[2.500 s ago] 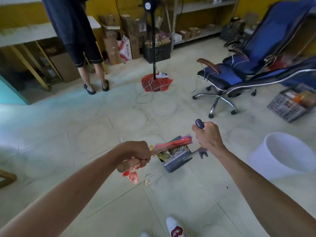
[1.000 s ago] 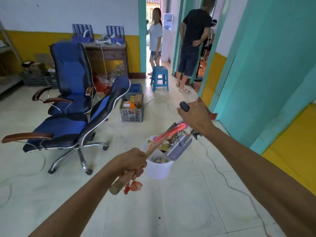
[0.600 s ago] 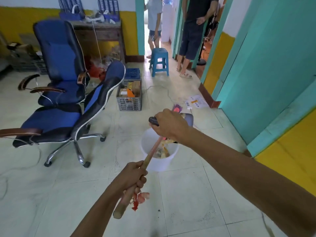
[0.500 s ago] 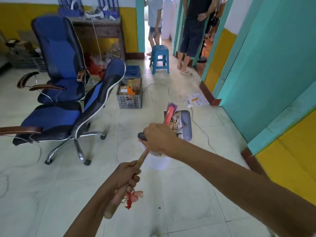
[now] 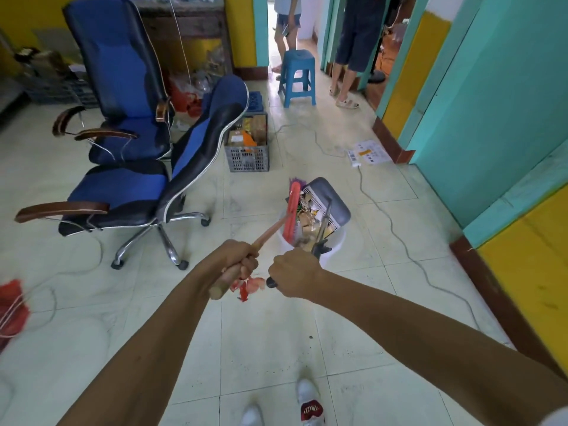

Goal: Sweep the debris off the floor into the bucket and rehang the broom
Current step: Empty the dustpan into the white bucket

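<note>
My left hand (image 5: 238, 259) grips the wooden handle of a small broom (image 5: 291, 210) with a red head; a red tassel hangs from the handle's end. My right hand (image 5: 293, 275) holds the dark handle of a grey dustpan (image 5: 333, 204). The pan is tipped over a white bucket (image 5: 333, 245) on the floor, with its far end raised. Paper and cardboard debris (image 5: 307, 218) lies in the pan and falls toward the bucket. The broom head rests against the pan's left side, over the bucket. Most of the bucket is hidden behind pan and hands.
Two blue office chairs (image 5: 138, 167) stand at the left. A grey crate (image 5: 247, 149) of boxes sits beyond the bucket. A white cable (image 5: 396, 232) runs across the tiles at the right. A blue stool (image 5: 298, 76) and two people stand in the doorway. A teal wall (image 5: 491, 118) is right.
I turned from the sweeping spot to the bucket carrying the loaded pan. Both hands have since pulled back toward me, and the pan now tilts over the bucket with debris sliding down.
</note>
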The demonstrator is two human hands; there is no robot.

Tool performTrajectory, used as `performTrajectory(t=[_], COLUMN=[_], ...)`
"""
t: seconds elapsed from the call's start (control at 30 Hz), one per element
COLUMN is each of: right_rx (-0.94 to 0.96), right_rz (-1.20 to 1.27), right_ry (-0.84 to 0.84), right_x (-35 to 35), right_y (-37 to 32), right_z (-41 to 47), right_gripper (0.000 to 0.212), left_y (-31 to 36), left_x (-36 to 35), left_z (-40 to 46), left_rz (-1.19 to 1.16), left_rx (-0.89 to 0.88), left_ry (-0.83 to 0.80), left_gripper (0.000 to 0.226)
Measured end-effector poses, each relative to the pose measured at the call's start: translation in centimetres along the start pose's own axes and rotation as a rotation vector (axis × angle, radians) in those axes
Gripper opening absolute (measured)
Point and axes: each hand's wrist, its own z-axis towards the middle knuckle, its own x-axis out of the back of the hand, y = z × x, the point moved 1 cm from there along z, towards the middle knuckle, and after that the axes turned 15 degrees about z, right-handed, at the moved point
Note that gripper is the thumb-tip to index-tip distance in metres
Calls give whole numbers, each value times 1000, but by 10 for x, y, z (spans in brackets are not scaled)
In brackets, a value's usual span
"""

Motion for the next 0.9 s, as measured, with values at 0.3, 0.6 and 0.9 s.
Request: performTrajectory(t=[0.3,0.6,0.9], right_rx=[-242,-184,-165], right_rz=[155,-92,-244], right_ry=[-316,-89,-194], right_x=[3,3,17], right_y=[11,-11,-20], right_z=[-2,-2,-3], right_gripper=[20,27,10], left_y=[-26,-44,-25], left_x=[11,49,55], left_z=[-13,-45,-67], left_rz=[55,-66,-69], left_rx=[-61,-77,-148], left_ry=[0,-68,-45], left_gripper=[18,14,15])
